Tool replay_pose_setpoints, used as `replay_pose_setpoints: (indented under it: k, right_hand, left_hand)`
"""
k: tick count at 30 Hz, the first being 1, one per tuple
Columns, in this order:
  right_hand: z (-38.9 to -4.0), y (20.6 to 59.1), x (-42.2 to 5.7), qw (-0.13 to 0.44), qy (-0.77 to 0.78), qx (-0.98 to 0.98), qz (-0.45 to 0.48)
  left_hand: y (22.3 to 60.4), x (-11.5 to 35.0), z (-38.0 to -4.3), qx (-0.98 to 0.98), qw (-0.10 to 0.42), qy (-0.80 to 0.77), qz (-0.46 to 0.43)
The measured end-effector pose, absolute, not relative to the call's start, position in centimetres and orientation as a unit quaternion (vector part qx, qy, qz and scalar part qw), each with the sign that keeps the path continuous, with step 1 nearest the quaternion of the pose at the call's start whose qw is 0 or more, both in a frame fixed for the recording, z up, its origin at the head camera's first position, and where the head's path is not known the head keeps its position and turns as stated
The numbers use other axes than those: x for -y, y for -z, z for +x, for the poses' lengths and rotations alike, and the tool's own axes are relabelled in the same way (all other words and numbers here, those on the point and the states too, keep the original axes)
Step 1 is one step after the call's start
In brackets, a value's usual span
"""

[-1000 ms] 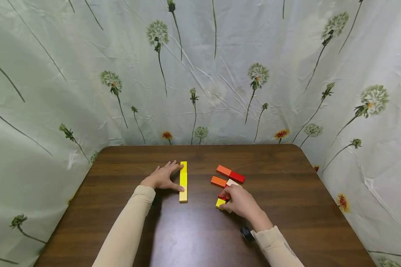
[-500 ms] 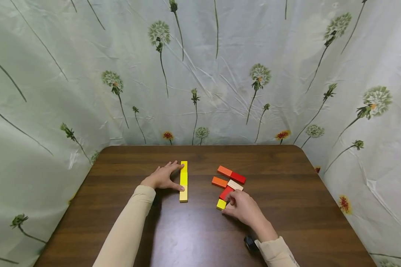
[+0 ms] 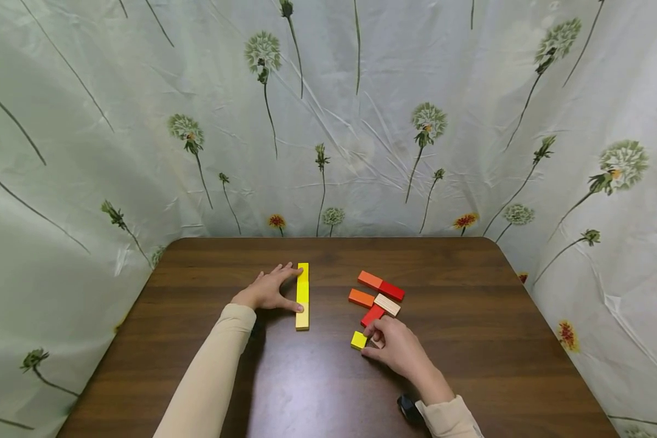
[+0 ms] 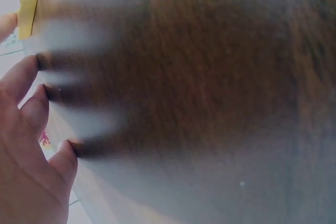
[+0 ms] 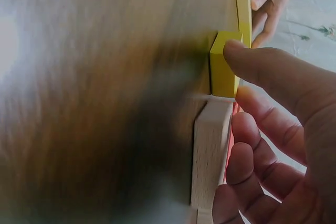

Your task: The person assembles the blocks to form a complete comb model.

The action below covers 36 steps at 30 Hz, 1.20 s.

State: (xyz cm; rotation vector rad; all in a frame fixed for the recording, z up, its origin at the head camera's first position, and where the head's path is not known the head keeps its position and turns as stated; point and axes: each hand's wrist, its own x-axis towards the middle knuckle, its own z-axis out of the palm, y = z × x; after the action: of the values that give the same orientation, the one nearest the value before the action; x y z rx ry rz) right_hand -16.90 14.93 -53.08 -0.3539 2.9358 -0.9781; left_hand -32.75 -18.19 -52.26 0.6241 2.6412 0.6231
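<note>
My left hand [image 3: 265, 291] lies at the left of an upright line of yellow blocks [image 3: 303, 286], paler at its near end. Its thumb and index finger are spread and touch the line; the other fingertips rest on the table in the left wrist view. With thumb and index finger, my right hand [image 3: 399, 350] pinches a short yellow block [image 3: 359, 340] on the table. Beside this block, partly hidden under the right hand, lies a plain wooden block [image 5: 210, 150]. A red block [image 3: 372, 315] sits just beyond the right fingers.
Behind the red block are another plain wooden block [image 3: 387, 305] and an orange block [image 3: 361, 298]. Farther back, an orange block [image 3: 370, 280] and a red block [image 3: 391, 291] lie end to end. A flowered curtain [image 3: 361, 134] hangs behind the brown table [image 3: 197, 267].
The short yellow block has come away from the red block, slightly left and nearer to me, with the right thumb and index finger at it. My left hand stays at the yellow line.
</note>
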Motion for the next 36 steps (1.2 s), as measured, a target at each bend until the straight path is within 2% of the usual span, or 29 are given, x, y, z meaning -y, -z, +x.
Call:
replay_pose_setpoints:
  k: [14, 27, 36]
  right_hand:
    - [-16.8, 53.5, -14.2, 0.016, 0.33, -0.937, -0.116]
    - [-16.8, 53.5, -13.9, -0.018, 0.318, -0.942, -0.11]
    - [-17.1, 53.4, -12.9, -0.02, 0.339, -0.933, -0.118]
  left_hand:
    - [52.3, 18.3, -32.7, -0.932, 0.178, -0.23, 0.218]
    - [52.7, 18.6, -32.7, -0.929, 0.176, -0.238, 0.221]
    - [52.5, 18.6, -32.6, -0.929, 0.177, -0.239, 0.22]
